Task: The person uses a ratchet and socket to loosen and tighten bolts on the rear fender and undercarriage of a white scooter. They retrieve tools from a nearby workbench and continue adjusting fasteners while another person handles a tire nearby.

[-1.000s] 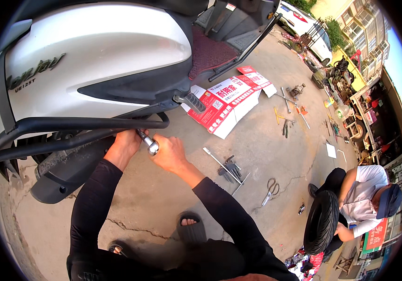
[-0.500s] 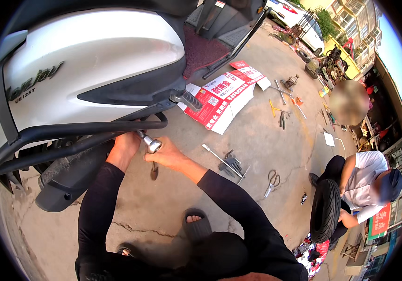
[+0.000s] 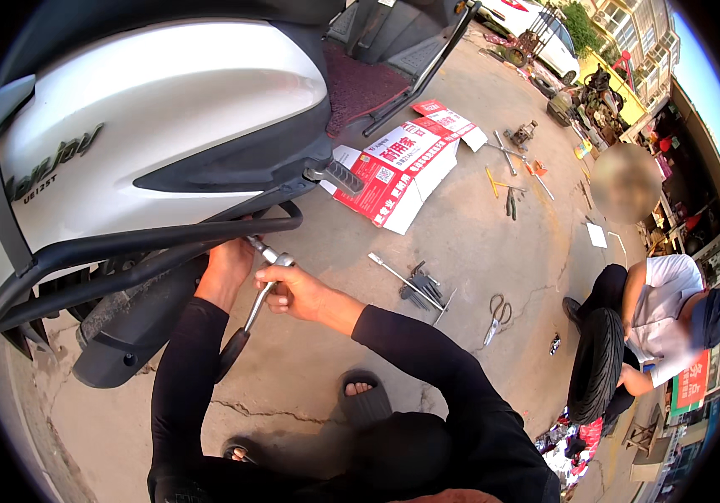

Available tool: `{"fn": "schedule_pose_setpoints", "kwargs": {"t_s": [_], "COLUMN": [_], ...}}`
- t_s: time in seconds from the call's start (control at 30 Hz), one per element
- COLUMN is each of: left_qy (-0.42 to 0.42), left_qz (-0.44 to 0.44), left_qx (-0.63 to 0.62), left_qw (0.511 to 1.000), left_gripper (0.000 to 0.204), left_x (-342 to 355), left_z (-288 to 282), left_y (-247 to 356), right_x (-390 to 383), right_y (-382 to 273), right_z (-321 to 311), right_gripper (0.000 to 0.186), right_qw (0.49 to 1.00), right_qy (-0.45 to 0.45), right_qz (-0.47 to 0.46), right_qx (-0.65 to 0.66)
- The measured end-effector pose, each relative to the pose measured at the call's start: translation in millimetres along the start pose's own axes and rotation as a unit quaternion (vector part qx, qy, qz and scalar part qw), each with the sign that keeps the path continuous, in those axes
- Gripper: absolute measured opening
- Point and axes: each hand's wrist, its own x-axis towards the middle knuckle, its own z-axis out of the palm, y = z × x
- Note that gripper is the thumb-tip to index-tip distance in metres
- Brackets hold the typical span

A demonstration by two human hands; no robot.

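A white and black scooter [image 3: 184, 101] stands at the left, with a black tubular guard bar [image 3: 125, 239] along its lower side. Just below that bar is my left hand [image 3: 227, 272], its fingers largely hidden by the bar and the tool's shaft. My right hand [image 3: 303, 295] is closed, thumb and index finger at the head of a chrome ratchet wrench [image 3: 257, 307]. The wrench's dark-gripped handle slants down toward my left forearm. Its shaft points up under the scooter, where the far end is out of sight. A dark muffler-like part [image 3: 137, 327] lies left of my hands.
Flattened red and white cardboard [image 3: 402, 172] lies ahead. Right of my hands are a T-shaped wrench [image 3: 402, 277], dark gloves [image 3: 421, 285] and scissors [image 3: 498, 318]. More tools [image 3: 506, 189] lie farther off. At the right, a seated person [image 3: 666, 310] handles a tire [image 3: 597, 369].
The ratchet handle has come into fuller view, slanting down and left. My right hand has shifted slightly from over the head, its fingers looser. My view has shifted a little.
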Motion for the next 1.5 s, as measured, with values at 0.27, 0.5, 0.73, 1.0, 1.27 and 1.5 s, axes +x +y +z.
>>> {"fn": "schedule_pose_setpoints", "kwargs": {"t_s": [0.27,0.5,0.73,1.0,1.27,1.5], "left_qy": [-0.026,0.002,-0.1,-0.1,-0.047,-0.057], "left_qz": [-0.029,-0.091,-0.064,-0.138,-0.137,-0.11], "left_qx": [0.069,0.116,0.102,0.17,0.236,0.232], "left_qw": [0.997,0.989,0.988,0.971,0.961,0.965], "left_gripper": [0.025,0.031,0.031,0.042,0.04,0.043], "left_x": [-7,-28,9,9,-12,-1], "left_z": [-10,21,-31,-37,-14,-19], "left_y": [9,6,9,20,34,15], "right_x": [-2,-6,4,-6,8,-1], "right_y": [-18,-10,-9,-26,-2,-16], "right_z": [-17,-20,-28,-31,-4,-36], "right_gripper": [0.016,0.017,0.012,0.013,0.019,0.027], "right_qw": [0.617,0.862,0.858,0.579,0.98,0.617], "right_qy": [0.164,0.127,0.124,0.146,0.068,0.175], "right_qz": [-0.309,-0.19,-0.186,-0.347,-0.061,-0.354], "right_qx": [-0.705,-0.452,-0.462,-0.723,-0.175,-0.681]}}
